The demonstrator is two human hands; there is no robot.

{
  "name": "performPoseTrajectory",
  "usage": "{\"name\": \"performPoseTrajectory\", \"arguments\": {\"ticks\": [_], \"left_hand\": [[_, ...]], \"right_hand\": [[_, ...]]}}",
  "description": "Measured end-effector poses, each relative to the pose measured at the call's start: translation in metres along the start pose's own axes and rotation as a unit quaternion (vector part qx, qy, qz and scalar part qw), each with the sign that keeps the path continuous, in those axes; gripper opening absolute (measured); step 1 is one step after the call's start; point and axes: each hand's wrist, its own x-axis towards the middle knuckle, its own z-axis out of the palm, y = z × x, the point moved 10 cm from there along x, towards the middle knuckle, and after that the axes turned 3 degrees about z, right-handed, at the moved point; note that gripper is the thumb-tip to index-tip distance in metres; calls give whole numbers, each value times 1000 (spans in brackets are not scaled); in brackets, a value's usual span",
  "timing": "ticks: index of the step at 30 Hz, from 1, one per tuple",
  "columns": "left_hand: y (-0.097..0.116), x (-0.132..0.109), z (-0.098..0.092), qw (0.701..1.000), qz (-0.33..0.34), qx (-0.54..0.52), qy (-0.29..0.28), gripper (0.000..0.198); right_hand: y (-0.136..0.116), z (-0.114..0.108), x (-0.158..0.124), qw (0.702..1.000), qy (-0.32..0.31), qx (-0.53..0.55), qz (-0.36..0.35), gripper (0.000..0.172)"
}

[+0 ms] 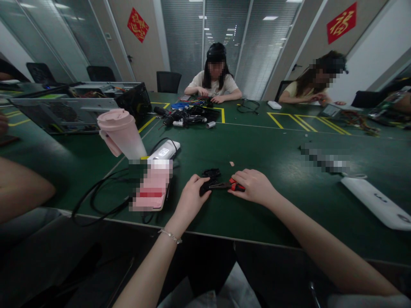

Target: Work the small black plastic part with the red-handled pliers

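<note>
My right hand point(255, 186) is wrapped round the red and black handles of a pair of needle-nose pliers point(235, 185). Their long metal jaws point left, toward a small black part held by my left hand point(192, 194). I hold that black plastic part point(204, 186) between thumb and fingers; its exact kind is too dark to make out. Whether the jaws grip it or only touch it, I cannot tell. Just beyond my left fingertips lies another black piece point(211, 173) on the green table point(276, 218). A small pale scrap point(231, 164) rests behind the pliers.
To the left are a pink phone point(152, 188), a white power bank point(165, 150), a black cable point(93, 192) and a pink cup point(120, 132). An opened computer case point(77, 111) stands behind them. Tools point(183, 116) lie mid-table. A white device point(375, 203) sits right. Co-workers sit opposite.
</note>
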Motion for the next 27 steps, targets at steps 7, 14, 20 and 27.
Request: {"name": "performPoseTrajectory", "arguments": {"ticks": [7, 14, 20, 27], "left_hand": [[0, 0, 0, 1000, 0, -2, 0, 35], [-2, 1, 0, 1000, 4, 7, 5, 35], [-2, 1, 0, 1000, 9, 6, 8, 35], [1, 1, -1, 1000, 15, 4, 12, 35]], "right_hand": [[5, 8, 0, 998, -19, 48, 29, 42], [1, 2, 0, 1000, -8, 14, 11, 42], [3, 5, 0, 999, -20, 33, 22, 43], [3, 3, 1, 999, -21, 35, 20, 42]]}}
